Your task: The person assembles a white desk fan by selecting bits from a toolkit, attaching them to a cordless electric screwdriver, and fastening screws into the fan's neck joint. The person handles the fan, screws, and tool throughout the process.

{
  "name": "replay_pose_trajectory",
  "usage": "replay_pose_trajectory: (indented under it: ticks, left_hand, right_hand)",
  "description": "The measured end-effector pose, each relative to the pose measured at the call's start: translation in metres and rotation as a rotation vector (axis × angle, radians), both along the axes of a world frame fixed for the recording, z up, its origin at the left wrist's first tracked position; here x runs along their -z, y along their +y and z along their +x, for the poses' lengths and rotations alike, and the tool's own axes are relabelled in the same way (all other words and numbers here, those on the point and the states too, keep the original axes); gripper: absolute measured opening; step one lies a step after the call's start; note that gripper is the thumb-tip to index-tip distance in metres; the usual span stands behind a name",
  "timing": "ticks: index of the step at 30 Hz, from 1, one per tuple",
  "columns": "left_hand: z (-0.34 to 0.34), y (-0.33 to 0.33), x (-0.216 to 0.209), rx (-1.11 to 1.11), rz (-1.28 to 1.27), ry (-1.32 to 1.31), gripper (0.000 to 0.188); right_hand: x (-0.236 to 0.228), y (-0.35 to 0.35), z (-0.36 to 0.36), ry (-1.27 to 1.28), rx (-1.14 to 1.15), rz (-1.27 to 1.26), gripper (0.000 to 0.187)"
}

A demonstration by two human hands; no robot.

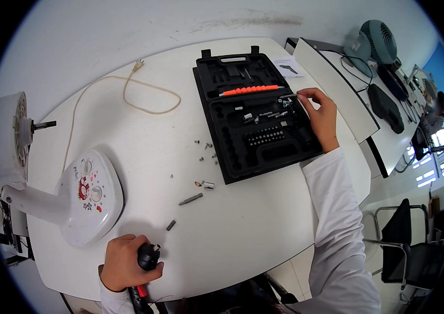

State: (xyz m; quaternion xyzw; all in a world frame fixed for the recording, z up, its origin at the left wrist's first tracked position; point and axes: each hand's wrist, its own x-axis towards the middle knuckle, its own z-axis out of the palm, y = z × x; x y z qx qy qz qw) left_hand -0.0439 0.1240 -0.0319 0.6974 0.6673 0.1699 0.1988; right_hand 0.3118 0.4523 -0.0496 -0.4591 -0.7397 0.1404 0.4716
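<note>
My left hand (125, 261) grips a black electric screwdriver (147, 256) with a red trigger, near the table's front edge. My right hand (322, 115) reaches over the open black tool case (227, 157) and pinches a small metal bit (291, 96) at the case's right side. An orange-handled tool (249, 90) lies across the case's upper part, and several metal bits and sockets sit in its slots. On the white table (243, 225) between the hands lie a long bit (190, 199), a short bit (170, 225) and several loose screws (207, 152).
A dismantled white fan lies at the left: its base (88, 196) with dials and its motor head (12, 136). Its cream power cord (138, 99) loops across the far table. Desks with a teal fan (376, 44) and black chairs (410, 246) stand to the right.
</note>
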Motion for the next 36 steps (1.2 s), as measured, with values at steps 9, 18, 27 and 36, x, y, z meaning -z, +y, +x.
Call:
replay_pose_trajectory:
  ticks: [9, 18, 27, 36]
  left_hand:
    - [0.000, 0.000, -0.001, -0.005, -0.007, 0.007, 0.032]
    - [0.001, 0.000, -0.005, -0.010, -0.085, 0.012, 0.033]
    - [0.002, 0.000, -0.005, -0.004, -0.064, -0.007, 0.032]
    - [0.001, 0.000, -0.003, 0.003, -0.028, 0.011, 0.032]
  right_hand:
    - [0.009, -0.001, 0.002, -0.446, 0.150, 0.170, 0.022]
    - [0.015, 0.002, 0.001, -0.530, 0.106, 0.120, 0.022]
    - [0.018, 0.010, 0.006, -0.279, -0.055, 0.056, 0.016]
    - [0.019, 0.010, 0.007, -0.298, -0.089, 0.010, 0.015]
